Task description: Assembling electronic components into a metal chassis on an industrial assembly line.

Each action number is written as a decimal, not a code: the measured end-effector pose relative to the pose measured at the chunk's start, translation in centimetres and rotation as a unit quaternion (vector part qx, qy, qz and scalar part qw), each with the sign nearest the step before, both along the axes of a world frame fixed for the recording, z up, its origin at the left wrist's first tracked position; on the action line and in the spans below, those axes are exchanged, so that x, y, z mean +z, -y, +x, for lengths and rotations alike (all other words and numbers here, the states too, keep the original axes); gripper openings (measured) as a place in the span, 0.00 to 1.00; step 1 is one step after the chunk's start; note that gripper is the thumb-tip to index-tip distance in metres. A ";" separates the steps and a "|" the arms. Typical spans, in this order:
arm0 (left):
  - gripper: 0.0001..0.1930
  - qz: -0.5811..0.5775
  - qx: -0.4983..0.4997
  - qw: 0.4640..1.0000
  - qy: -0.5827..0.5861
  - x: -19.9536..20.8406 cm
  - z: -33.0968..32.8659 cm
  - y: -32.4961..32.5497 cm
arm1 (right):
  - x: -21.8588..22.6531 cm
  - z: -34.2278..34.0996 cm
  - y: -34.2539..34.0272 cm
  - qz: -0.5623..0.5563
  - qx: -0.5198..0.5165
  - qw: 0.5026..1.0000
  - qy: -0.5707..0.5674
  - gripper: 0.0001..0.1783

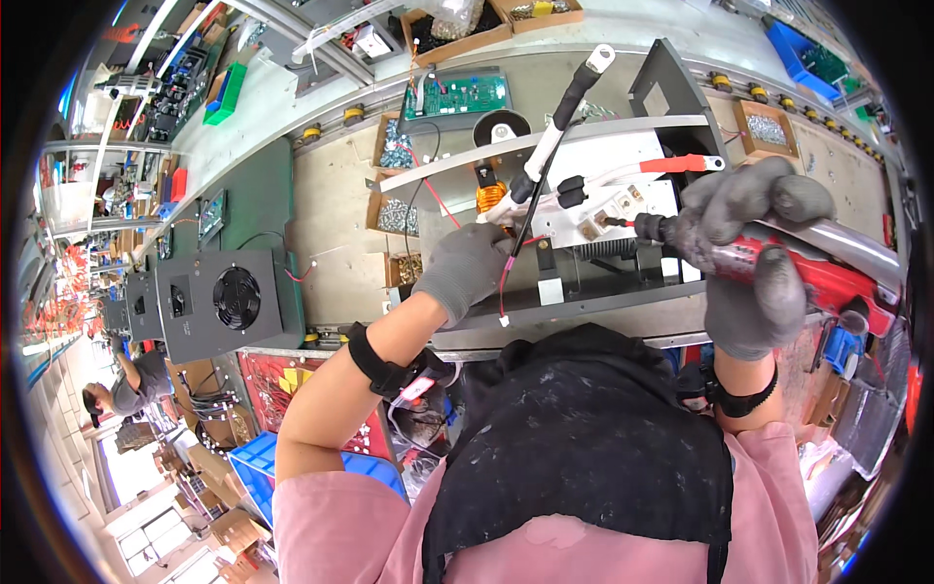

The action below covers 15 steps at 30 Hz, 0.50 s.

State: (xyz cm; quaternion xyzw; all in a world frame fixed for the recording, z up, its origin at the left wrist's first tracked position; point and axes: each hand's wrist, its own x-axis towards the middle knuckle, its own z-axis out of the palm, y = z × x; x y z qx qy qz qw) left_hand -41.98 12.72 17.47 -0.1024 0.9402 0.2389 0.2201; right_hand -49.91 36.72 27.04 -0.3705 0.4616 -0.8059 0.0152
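Two gloved hands work at an open grey metal chassis point(613, 305) lying on the table point(341, 195). In this head view, we judge the wiring partly done: inside the chassis, a white panel point(623, 156), an orange coil point(491, 198) and thick cables are in place. Left to do, we think, are the screws at the pale terminal block point(593, 229) and two loose lugs: one ending the white cable point(545, 156) that rises past the chassis's far edge, one on the red-sleeved cable point(676, 164) toward its right side. The chassis looks straight-sided, its top uncovered. At its right, our right hand point(778, 282) grips a red power driver point(827, 277), bit at the block. At its left, our left hand point(467, 265) curls beside the white cable's foot; we cannot tell whether it pinches anything.
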 end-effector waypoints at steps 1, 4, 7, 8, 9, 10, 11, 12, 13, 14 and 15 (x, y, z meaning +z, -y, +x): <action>0.16 -0.024 0.010 1.000 -0.004 -0.1 0.0 -0.4 | -0.8 -0.1 0.2 -0.008 0.038 0.999 0.014 0.18; 0.17 -0.035 0.037 0.999 0.004 -0.7 0.1 -0.6 | -2.6 0.7 1.9 0.009 0.020 0.997 0.070 0.18; 0.16 -0.003 0.068 0.998 -0.012 -1.0 0.5 -0.6 | -3.8 1.0 3.1 0.082 -0.003 0.994 0.074 0.17; 0.16 0.000 0.074 0.997 -0.011 -1.1 0.6 -0.6 | -4.0 1.1 3.5 0.121 -0.021 0.989 0.083 0.17; 0.16 -0.004 0.082 0.996 -0.016 -1.2 0.6 -0.6 | -4.1 1.1 4.0 0.124 -0.016 0.989 0.083 0.17; 0.16 -0.007 0.090 0.996 -0.020 -1.3 0.6 -0.5 | -4.2 1.1 4.4 0.143 -0.021 0.985 0.094 0.16; 0.16 -0.004 0.095 0.995 -0.019 -1.2 0.5 -0.4 | -4.4 1.0 4.8 0.161 -0.026 0.981 0.104 0.16; 0.16 0.011 0.097 0.995 -0.015 -0.9 0.5 -0.3 | -4.5 0.9 5.2 0.166 -0.030 0.981 0.100 0.15; 0.16 0.027 0.098 0.995 -0.011 -0.9 0.5 -0.2 | -4.7 1.0 5.4 0.170 -0.025 0.980 0.099 0.15; 0.16 0.030 0.103 0.994 -0.011 -1.1 0.6 -0.2 | -4.8 1.0 5.6 0.179 -0.025 0.978 0.104 0.16; 0.16 0.022 0.097 0.995 -0.013 -1.2 0.6 -0.2 | -4.9 1.0 5.7 0.188 -0.025 0.976 0.107 0.16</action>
